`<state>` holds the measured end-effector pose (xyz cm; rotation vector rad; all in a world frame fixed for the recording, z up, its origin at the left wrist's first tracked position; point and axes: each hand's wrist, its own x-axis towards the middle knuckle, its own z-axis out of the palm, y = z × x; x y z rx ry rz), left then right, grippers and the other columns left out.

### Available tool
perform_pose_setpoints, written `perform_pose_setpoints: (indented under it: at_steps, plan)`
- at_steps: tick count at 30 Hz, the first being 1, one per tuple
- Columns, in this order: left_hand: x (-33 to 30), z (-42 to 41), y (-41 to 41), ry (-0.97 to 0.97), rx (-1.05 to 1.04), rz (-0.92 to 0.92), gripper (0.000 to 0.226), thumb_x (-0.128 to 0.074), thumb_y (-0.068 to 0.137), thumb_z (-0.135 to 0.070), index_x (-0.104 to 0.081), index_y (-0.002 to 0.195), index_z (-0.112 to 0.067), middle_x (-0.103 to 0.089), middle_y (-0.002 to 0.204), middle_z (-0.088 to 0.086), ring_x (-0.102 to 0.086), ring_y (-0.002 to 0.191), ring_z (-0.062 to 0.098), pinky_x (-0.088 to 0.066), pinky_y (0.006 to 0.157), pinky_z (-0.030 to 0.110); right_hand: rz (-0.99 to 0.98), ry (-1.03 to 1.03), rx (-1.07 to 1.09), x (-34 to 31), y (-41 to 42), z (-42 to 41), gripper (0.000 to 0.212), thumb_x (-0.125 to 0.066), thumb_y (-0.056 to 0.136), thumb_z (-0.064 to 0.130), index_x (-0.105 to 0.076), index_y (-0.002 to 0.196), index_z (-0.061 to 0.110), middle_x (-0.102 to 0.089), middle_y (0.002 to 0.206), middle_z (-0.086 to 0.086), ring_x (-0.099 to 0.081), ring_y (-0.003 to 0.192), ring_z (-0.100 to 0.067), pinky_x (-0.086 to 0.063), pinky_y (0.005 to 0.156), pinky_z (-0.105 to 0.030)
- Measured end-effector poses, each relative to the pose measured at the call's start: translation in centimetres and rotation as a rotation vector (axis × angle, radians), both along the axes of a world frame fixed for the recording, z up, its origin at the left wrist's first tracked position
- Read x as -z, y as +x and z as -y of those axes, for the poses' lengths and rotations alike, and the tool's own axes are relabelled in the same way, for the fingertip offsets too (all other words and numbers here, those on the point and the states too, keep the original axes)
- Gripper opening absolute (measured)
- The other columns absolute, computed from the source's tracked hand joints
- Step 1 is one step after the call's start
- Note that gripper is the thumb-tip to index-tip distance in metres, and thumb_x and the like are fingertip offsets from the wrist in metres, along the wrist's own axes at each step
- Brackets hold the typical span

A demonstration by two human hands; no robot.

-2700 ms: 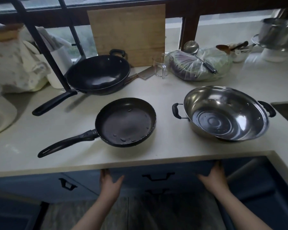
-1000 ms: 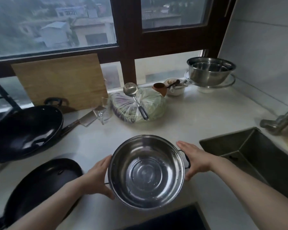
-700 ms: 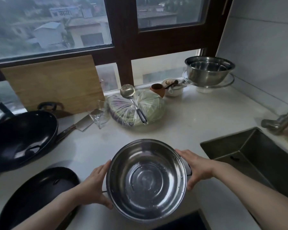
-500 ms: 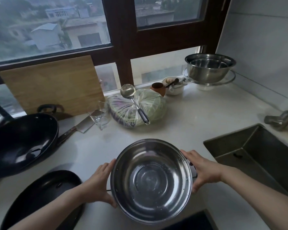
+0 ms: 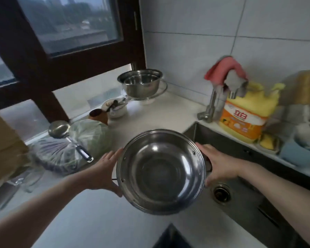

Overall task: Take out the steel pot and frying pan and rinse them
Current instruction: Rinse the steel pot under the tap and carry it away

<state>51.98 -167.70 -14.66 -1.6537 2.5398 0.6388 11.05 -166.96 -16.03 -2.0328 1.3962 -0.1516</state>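
The steel pot (image 5: pixel 160 171) is held in the air between both hands, above the counter's edge by the left rim of the sink (image 5: pixel 247 203). My left hand (image 5: pixel 104 171) grips its left side and my right hand (image 5: pixel 217 164) grips its right handle. The pot is empty and tilted slightly toward me. The sink is a dark steel basin with a round drain (image 5: pixel 221 194) just right of the pot. The frying pan is out of view.
A faucet (image 5: pixel 220 97) with a pink cloth (image 5: pixel 225 69) draped on it stands behind the sink, next to a yellow detergent jug (image 5: pixel 247 115). On the counter: a bagged cabbage (image 5: pixel 73 145) with a ladle (image 5: pixel 68 138), a small bowl (image 5: pixel 115 109), stacked steel bowls (image 5: pixel 140 83).
Both hands carried the pot to the right, from the middle of the counter to the sink's left edge. The view swung right, so the frying pan and wok left the frame.
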Motion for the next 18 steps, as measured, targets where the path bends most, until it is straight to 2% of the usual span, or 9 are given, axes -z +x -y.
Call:
perform_pose_setpoints:
  at_steps: [3, 5, 8, 11, 13, 15, 18]
  plan:
    - [-0.8, 4.4, -7.0, 0.023, 0.110, 0.016, 0.163, -0.066, 0.024, -0.089, 0.013, 0.152, -0.027, -0.014, 0.153, -0.001, -0.012, 0.142, 0.023, -0.018, 0.118, 0.040, -0.069, -0.024, 0.143, -0.3, -6.3, -0.7, 0.155, -0.087, 0.044, 0.066, 0.018, 0.152, 0.031, -0.002, 0.156, 0.011, -0.004, 0.146, -0.011, -0.009, 0.122, -0.033]
    - [-0.7, 6.9, -11.6, 0.014, 0.189, 0.021, 0.165, -0.063, 0.021, -0.092, 0.010, 0.152, -0.025, -0.017, 0.154, 0.002, -0.015, 0.142, 0.024, -0.019, 0.117, 0.039, -0.085, -0.088, 0.197, -0.2, -10.4, -1.2, 0.160, -0.082, 0.037, 0.078, 0.020, 0.151, 0.033, 0.008, 0.161, 0.010, 0.004, 0.149, -0.010, -0.008, 0.123, -0.039]
    - [-0.2, 9.7, -18.1, -0.006, 0.300, 0.048, 0.165, -0.059, 0.018, -0.094, 0.008, 0.152, -0.024, -0.024, 0.150, 0.005, -0.022, 0.140, 0.024, -0.020, 0.117, 0.037, -0.070, -0.125, 0.259, 0.4, -15.5, -2.2, 0.158, -0.077, 0.031, 0.083, 0.009, 0.154, 0.033, -0.003, 0.161, 0.005, -0.006, 0.148, -0.012, -0.012, 0.122, -0.039]
    - [0.9, 11.4, -23.1, 0.033, 0.388, 0.102, 0.162, -0.060, 0.022, -0.092, 0.015, 0.150, -0.028, -0.020, 0.152, 0.004, -0.018, 0.141, 0.026, -0.018, 0.118, 0.044, -0.065, -0.099, 0.346, 1.3, -18.5, -3.4, 0.147, -0.082, 0.031, 0.068, 0.005, 0.146, 0.044, -0.019, 0.153, 0.005, -0.017, 0.140, -0.010, -0.016, 0.118, -0.028]
    - [2.1, 12.1, -25.4, 0.077, 0.412, 0.126, 0.161, -0.063, 0.024, -0.090, 0.019, 0.149, -0.030, -0.012, 0.156, 0.003, -0.011, 0.144, 0.026, -0.015, 0.119, 0.048, -0.058, -0.090, 0.385, 2.7, -20.1, -4.0, 0.143, -0.088, 0.037, 0.059, 0.008, 0.142, 0.052, -0.020, 0.153, 0.007, -0.016, 0.140, -0.010, -0.018, 0.118, -0.029]
    - [3.4, 12.5, -27.0, 0.110, 0.425, 0.146, 0.159, -0.075, 0.034, -0.078, 0.020, 0.150, -0.027, -0.005, 0.159, 0.004, -0.004, 0.146, 0.025, -0.009, 0.118, 0.044, -0.038, -0.094, 0.421, 4.3, -21.2, -4.6, 0.141, -0.091, 0.040, 0.053, 0.010, 0.138, 0.059, -0.019, 0.152, 0.010, -0.014, 0.140, -0.008, -0.017, 0.118, -0.030]
    - [5.5, 13.1, -28.8, 0.104, 0.470, 0.145, 0.147, -0.086, 0.053, -0.057, 0.019, 0.151, -0.023, -0.007, 0.158, 0.004, -0.005, 0.145, 0.024, -0.006, 0.118, 0.038, -0.030, -0.046, 0.467, 6.2, -21.7, -5.3, 0.140, -0.087, 0.034, 0.062, 0.014, 0.130, 0.066, -0.013, 0.153, 0.016, -0.008, 0.143, -0.008, -0.014, 0.121, -0.037]
